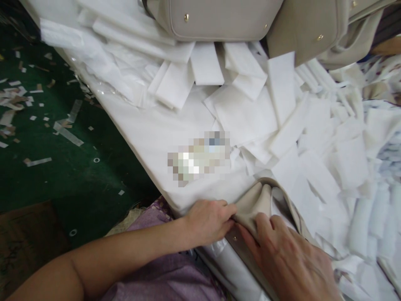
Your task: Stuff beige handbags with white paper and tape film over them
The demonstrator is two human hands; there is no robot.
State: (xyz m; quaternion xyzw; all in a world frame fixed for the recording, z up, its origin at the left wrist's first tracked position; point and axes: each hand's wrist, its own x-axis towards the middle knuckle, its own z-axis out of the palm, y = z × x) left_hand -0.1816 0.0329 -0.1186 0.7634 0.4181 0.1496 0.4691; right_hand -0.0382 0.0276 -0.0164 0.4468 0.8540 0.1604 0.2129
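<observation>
A beige handbag (250, 205) lies at the near edge of the white-covered table, its material folded and a pale lining showing in its opening. My left hand (208, 221) pinches the bag's edge at its left side, fingers closed on it. Over the front of the bag, my right hand (285, 251) curls its fingers round the material, close beside the left. A small metal stud shows on the bag below my hands. The bag's lower part is hidden by my right hand and the table edge.
Two upright beige handbags (219, 21) with gold studs stand at the back. White foam pieces (247, 108) are strewn across the table (131, 138). A blurred-out object (200, 156) lies mid-table. Scraps litter the green floor (103, 188); a cardboard box (31, 246) stands lower left.
</observation>
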